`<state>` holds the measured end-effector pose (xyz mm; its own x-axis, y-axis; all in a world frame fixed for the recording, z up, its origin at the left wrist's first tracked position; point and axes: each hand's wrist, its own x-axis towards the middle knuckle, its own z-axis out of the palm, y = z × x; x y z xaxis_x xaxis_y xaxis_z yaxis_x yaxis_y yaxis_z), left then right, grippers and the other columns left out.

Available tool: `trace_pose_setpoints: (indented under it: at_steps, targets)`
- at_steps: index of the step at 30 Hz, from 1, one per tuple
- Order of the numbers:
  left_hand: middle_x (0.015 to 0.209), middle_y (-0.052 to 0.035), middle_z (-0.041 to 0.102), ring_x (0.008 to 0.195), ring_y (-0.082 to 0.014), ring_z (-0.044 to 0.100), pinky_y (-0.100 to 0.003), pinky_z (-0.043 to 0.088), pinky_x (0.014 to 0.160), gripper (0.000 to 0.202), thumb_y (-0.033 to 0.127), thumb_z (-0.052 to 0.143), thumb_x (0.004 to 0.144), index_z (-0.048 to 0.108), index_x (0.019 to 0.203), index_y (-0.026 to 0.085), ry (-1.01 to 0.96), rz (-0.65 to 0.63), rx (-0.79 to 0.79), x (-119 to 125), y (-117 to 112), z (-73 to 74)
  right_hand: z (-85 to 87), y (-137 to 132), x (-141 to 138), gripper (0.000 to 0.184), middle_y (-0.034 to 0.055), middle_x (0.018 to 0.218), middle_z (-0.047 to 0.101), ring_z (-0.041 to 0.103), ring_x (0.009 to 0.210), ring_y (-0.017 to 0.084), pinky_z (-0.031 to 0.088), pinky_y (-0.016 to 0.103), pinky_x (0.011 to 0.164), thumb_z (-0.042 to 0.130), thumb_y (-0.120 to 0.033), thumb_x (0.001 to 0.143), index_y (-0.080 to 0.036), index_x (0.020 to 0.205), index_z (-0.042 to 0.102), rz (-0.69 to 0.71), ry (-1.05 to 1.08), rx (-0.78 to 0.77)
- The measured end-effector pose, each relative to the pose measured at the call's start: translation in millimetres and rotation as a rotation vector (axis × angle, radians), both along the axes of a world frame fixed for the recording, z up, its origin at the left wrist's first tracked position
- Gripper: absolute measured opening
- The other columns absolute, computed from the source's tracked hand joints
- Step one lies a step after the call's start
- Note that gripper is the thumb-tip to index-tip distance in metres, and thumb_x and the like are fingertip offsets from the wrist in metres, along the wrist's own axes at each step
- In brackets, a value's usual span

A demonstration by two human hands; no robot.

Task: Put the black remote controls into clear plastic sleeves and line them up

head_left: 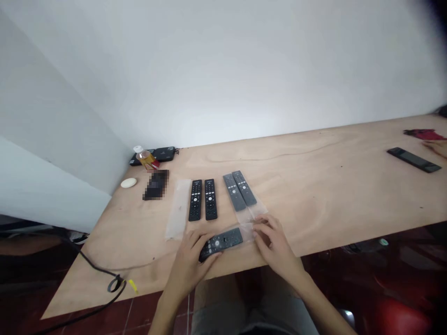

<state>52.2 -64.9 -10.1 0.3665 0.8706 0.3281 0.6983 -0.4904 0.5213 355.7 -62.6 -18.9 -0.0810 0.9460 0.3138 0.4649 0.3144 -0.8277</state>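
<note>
My left hand (186, 258) is closed around one end of a black remote control (226, 238), which lies at a slant near the table's front edge. A clear plastic sleeve (247, 231) reaches from the remote's other end, and the fingers of my right hand (274, 242) pinch it. Beyond my hands, two bare black remotes, a left one (195, 204) and a right one (211, 204), lie side by side. To their right rest two remotes in clear sleeves, one (234, 195) slightly overlapped by the other (245, 188). A flat plastic sleeve (178, 209) lies left of the bare ones.
A bottle (146, 159), black boxes (164, 154), a white oval object (129, 183) and a blurred-out dark item (155, 185) stand at the back left. A black cable (98, 267) crosses the left corner. At far right lie a black phone-like slab (414, 159) and something red (426, 134).
</note>
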Motion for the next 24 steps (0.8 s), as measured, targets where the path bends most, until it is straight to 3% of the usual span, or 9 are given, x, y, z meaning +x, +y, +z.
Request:
trace_pose_setpoints:
  at_steps: [4,9,14,18,24]
  targets:
    - [0.128,-0.0106,0.070,0.119,-0.0316,0.068,-0.049,0.060,0.101,0.040,0.033,0.077,0.100,0.065,0.138,0.029,-0.008,0.000,0.021,-1,-1,-2.2,6.9,1,4,0.024,0.0101,0.152,0.063,0.054,0.147,0.032,0.042,0.058,0.126,0.063,-0.033,0.107,-0.030,0.116,0.084,0.130,0.183,-0.168]
    - [0.128,-0.0109,0.069,0.119,-0.0310,0.068,-0.048,0.060,0.100,0.040,0.030,0.075,0.101,0.064,0.139,0.029,-0.026,-0.019,0.035,-2,-4,-1.1,16.3,1,3,0.030,0.0057,0.152,0.068,0.058,0.148,0.033,0.045,0.056,0.124,0.062,-0.039,0.108,-0.029,0.092,0.086,0.196,0.526,-0.433]
    - [0.126,-0.0104,0.068,0.117,-0.0300,0.068,-0.046,0.060,0.099,0.041,0.030,0.076,0.101,0.063,0.140,0.029,-0.030,-0.033,0.043,-2,-5,3.2,25.6,9,-9,0.032,0.0103,0.120,0.082,0.073,0.121,0.034,0.052,0.051,0.113,0.071,-0.053,0.103,-0.025,0.101,0.086,0.197,0.465,-0.429]
    - [0.128,-0.0103,0.068,0.119,-0.0299,0.067,-0.045,0.060,0.100,0.041,0.030,0.076,0.101,0.063,0.140,0.030,-0.029,-0.037,0.024,-2,-5,1.9,34.1,12,-14,0.045,0.0104,0.120,0.082,0.071,0.124,0.034,0.052,0.047,0.112,0.070,-0.059,0.103,-0.022,0.079,0.082,0.200,0.480,-0.473]
    - [0.127,-0.0100,0.071,0.116,-0.0294,0.069,-0.043,0.060,0.098,0.041,0.031,0.077,0.100,0.065,0.140,0.029,-0.015,-0.024,0.039,-2,-5,-0.2,33.2,8,-16,0.036,0.0081,0.117,0.080,0.073,0.117,0.030,0.055,0.041,0.105,0.074,-0.056,0.101,-0.025,0.089,0.087,0.195,0.502,-0.472]
